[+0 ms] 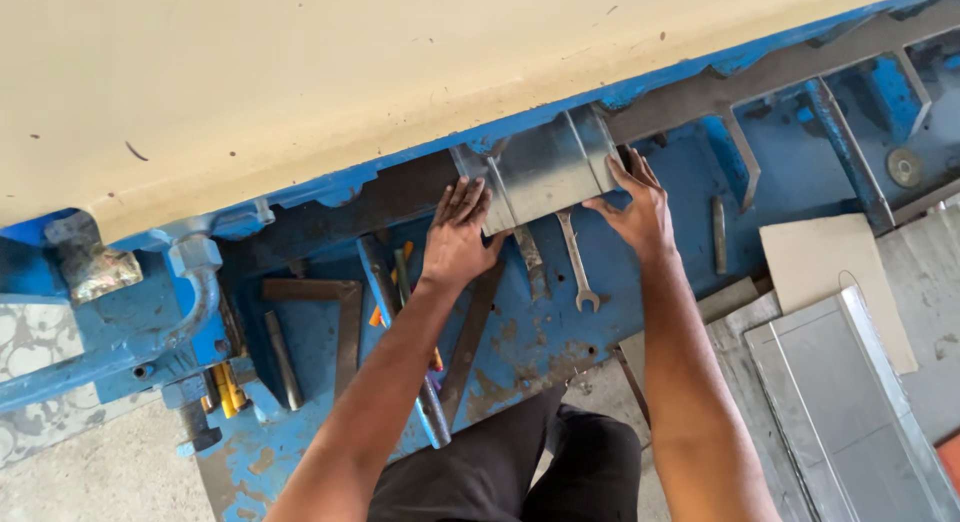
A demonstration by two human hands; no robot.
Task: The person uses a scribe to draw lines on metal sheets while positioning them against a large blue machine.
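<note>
Shiny folded metal sheet (548, 172) is lying on the blue bench (520, 332), under the machine's edge; I am pressing my left hand (458, 232) and right hand (637, 207) on it, fingers spread flat, to keep it steady.

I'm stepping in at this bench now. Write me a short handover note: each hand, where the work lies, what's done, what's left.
Left hand: flat on the left edge of the metal sheet.
Right hand: pressing the sheet's right edge.
Sheet: pushed in under the cream machine top, on the blue bed; its side edges are already folded up.
Nearby: spanner just below the sheet; folded tray at right.
Done: sheet set in place.
Left: cannot tell from this view.
</note>
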